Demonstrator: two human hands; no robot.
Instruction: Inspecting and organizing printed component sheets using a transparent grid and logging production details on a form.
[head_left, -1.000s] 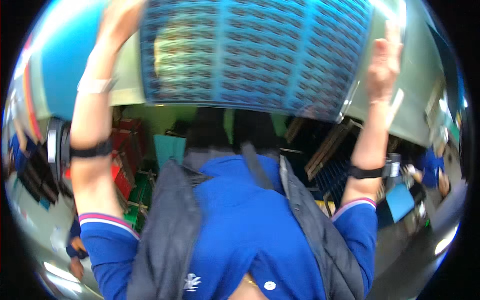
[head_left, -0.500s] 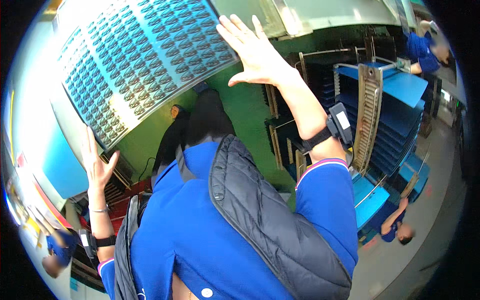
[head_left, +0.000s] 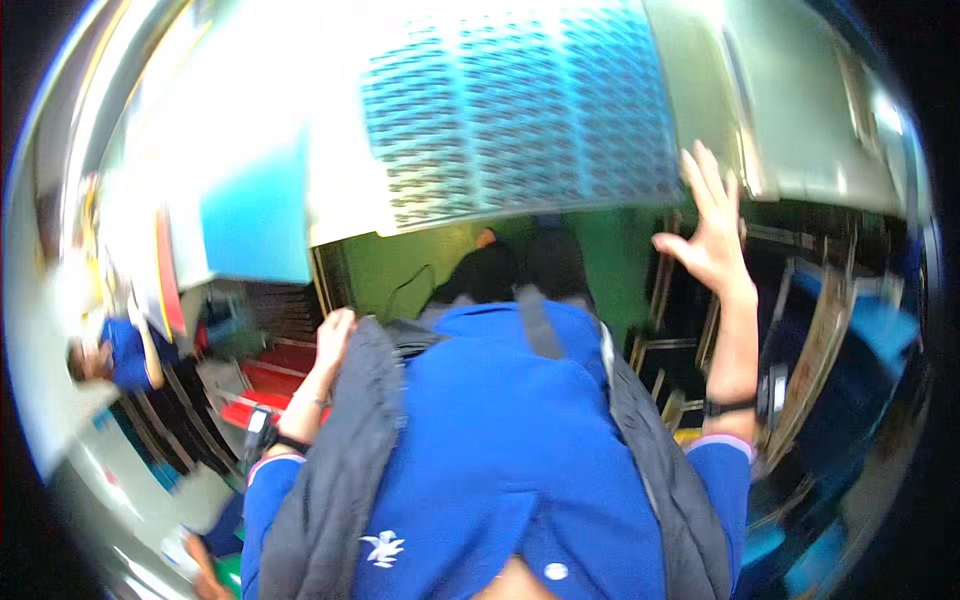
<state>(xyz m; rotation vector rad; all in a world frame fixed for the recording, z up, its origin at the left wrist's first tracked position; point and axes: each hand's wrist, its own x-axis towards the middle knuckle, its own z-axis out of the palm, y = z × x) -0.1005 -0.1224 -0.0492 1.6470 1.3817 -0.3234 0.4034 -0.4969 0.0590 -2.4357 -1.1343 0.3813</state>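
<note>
A large sheet point(head_left: 520, 120) printed with rows of small dark shapes on light blue lies on the worktable in front of me. My right hand point(head_left: 715, 235) is raised at the sheet's right corner, fingers stretched and thumb apart, holding nothing. I cannot tell whether its fingertips touch the sheet. My left hand point(head_left: 336, 338) is low by the left edge of my dark quilted vest point(head_left: 365, 440), below the sheet. Its fingers are curled in, and whatever is in them, if anything, is hidden. The picture is blurred by motion.
A plain blue panel point(head_left: 258, 215) lies left of the sheet. At right stands a rack point(head_left: 815, 350) with blue sheets. Red slats point(head_left: 275, 375) are low at left. A co-worker in blue point(head_left: 125, 350) is at far left; part of another person point(head_left: 205, 560) shows below.
The view has swung, so the sheet appears farther right. My left hand has left the sheet's left corner, drawn back toward my vest and closed. My right hand stays open near the right corner.
</note>
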